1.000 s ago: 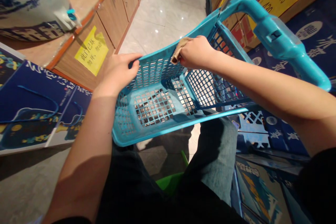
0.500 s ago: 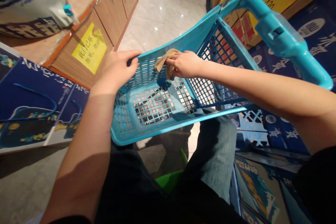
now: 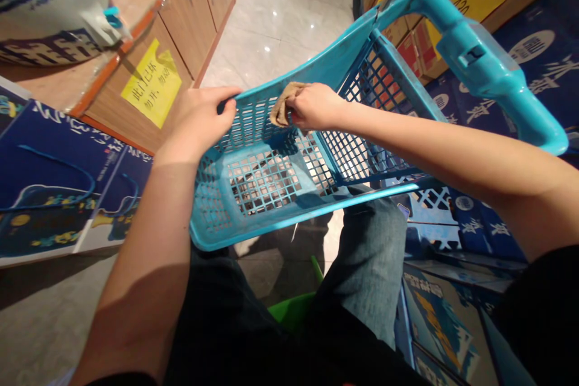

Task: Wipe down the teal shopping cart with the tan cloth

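Observation:
A blue plastic basket (image 3: 271, 226) with grid walls and a thick handle (image 3: 479, 54) at its right end lies across my lap. My left hand (image 3: 205, 114) grips the far rim near the left end, thumb on the inside. Against the inner face of the far wall, my right hand (image 3: 316, 107) holds a crumpled brown cloth (image 3: 281, 110) bunched in closed fingers. Part of the cloth is hidden behind the fingers.
Wooden cabinets with a yellow sign (image 3: 151, 83) and large patterned jars (image 3: 49, 6) stand at the left, above blue gift bags (image 3: 58, 163). Stacked cartons and blue boxes (image 3: 538, 54) line the right. A green seat (image 3: 292, 310) shows between my legs.
My right hand has turned, its fingers now curled tighter around the cloth, which is more bunched against the wall. My left hand keeps its place on the rim.

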`<state>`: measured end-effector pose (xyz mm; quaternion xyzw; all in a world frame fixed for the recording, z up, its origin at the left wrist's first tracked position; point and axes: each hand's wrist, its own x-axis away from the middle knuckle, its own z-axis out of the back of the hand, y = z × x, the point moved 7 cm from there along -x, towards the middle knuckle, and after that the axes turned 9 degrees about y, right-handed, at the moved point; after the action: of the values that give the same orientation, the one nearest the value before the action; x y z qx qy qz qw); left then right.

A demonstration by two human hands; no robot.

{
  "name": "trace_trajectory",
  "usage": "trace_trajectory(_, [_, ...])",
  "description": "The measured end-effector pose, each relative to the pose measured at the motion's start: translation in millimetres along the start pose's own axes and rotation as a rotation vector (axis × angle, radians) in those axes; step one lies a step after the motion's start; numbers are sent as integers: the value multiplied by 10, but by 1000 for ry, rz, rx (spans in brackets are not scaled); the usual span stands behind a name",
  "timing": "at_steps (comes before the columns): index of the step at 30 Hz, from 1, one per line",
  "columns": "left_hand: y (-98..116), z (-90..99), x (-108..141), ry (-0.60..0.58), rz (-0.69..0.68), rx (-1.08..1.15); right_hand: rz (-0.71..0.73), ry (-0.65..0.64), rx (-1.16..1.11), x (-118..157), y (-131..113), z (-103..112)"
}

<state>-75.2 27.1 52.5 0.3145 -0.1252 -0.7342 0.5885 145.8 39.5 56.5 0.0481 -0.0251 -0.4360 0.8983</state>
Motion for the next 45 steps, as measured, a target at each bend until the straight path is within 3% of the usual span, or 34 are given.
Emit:
trace_trajectory(4, [-10,-15,-11,-9,-4,17,293,-4,-204,-12,-557,50])
trace_trajectory(7, [-26,-19,-14,-14,5,21,357,-7,-360,-27,-639,6])
trace_trajectory(12, [-21,-13,-3,-17,1,6,51,10,-433,-143,-198,-3])
trace_trajectory(17, [-21,-16,4,-12,17,14,-185,15,-203,-139,292,68])
trace_trajectory(20, [4,-17,10,-16,8,24,-272,46,-47,18,614,99])
trace_trajectory(23, [48,-16,19,-30,-16,21,-268,48,-2,168,736,80])
trace_trajectory(26, [70,-18,23,-38,-19,14,-220,-26,-44,159,546,-42])
trace_trajectory(29, [69,-28,19,-41,-13,17,-79,-104,-153,28,94,-157])
trace_trajectory(32, [59,-38,14,-40,-11,16,48,-112,-274,-70,-294,-117])
trace_trajectory(34, [54,-40,14,-39,-13,11,43,-92,-306,-97,-352,-34])
trace_trajectory(37, [53,-39,16,-38,-22,13,-94,-86,-225,-93,-102,19])
trace_trajectory(41, [56,-37,15,-40,-32,22,-283,-65,11,-18,545,-86])
trace_trajectory(45, [60,-44,11,-47,-26,37,-279,-25,99,63,949,-230])
